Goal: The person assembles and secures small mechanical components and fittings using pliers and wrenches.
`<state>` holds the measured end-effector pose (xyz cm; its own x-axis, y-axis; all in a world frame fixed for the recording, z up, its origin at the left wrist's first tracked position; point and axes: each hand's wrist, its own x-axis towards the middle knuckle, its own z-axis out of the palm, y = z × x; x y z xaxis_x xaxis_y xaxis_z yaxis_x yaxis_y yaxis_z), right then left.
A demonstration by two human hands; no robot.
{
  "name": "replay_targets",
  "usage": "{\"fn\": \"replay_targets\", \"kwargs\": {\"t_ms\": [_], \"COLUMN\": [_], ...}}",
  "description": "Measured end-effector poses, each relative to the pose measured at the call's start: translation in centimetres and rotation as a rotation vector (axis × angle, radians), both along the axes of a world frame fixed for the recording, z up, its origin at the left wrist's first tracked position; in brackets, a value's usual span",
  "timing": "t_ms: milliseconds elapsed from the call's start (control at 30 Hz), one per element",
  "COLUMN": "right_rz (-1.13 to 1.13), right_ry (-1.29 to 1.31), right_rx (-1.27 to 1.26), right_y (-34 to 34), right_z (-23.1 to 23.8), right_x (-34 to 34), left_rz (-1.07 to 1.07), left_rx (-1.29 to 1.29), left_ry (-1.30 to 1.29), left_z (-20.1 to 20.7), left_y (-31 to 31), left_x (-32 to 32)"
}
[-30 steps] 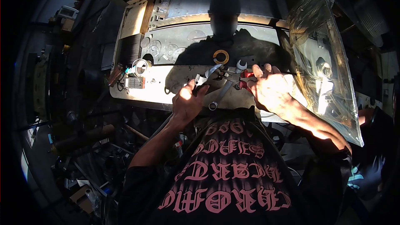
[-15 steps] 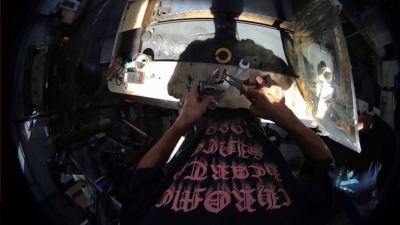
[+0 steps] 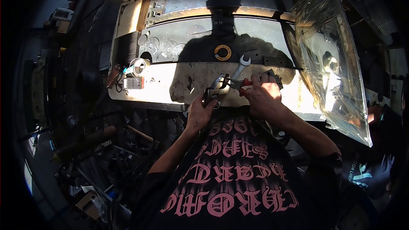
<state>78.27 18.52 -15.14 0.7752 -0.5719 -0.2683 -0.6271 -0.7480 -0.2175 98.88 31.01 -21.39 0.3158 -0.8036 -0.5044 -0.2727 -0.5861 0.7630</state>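
We see the left grip (image 3: 200,114) wrapped around a spring-fitted metal tool (image 3: 211,93) and the right grip (image 3: 265,99) around red-handled pliers (image 3: 235,84), whose nose overlaps the tool between both grips; contact is unclear. We note the wrench (image 3: 241,67) on the bench (image 3: 180,76), passing beneath the pliers, the yellow ring (image 3: 228,53) beyond both grips, the grey box (image 3: 133,83) well left, and the film-wrapped panel (image 3: 336,89) standing to the right.

Yellow ring (image 3: 228,54), wrench (image 3: 240,69), right fingers (image 3: 256,80) gripping pliers (image 3: 244,83)
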Motion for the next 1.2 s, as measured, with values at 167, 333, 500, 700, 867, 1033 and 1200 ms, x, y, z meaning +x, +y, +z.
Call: {"fn": "replay_targets", "kwargs": {"t_ms": [167, 333, 500, 700, 867, 1033, 1200], "right_rz": [0.036, 0.065, 0.073, 0.014, -0.001, -0.024, -0.009], "right_ry": [-0.079, -0.103, -0.124, -0.094, -0.020, -0.065, -0.096], "right_rx": [-0.038, -0.166, -0.186, -0.056, -0.033, -0.014, -0.074], "right_y": [-0.3, 0.1, 0.5, 0.3, 1.0, 1.4, 2.0], "right_z": [-1.0, -1.5, -1.7, -1.8, -2.6, -2.4, -2.9], "right_x": [-0.3, -0.4, -0.7, -0.7, -1.1, -1.4, -1.6], "left_rz": [-0.001, -0.027, -0.058, -0.093, -0.079, -0.004, -0.009], "left_rx": [0.096, 0.071, -0.022, -0.001, 0.116, 0.156, 0.032], "left_ry": [-0.001, -0.065, -0.133, -0.106, -0.173, -0.120, -0.137], "left_z": [0.1, 0.9, 0.8, -0.1, 2.7, -0.2, -2.3], "left_y": [0.1, -0.1, 0.2, 0.8, -0.6, 0.5, 1.4], "left_x": [0.2, 0.1, 0.1, 0.4, -1.0, -0.6, -1.0]}}
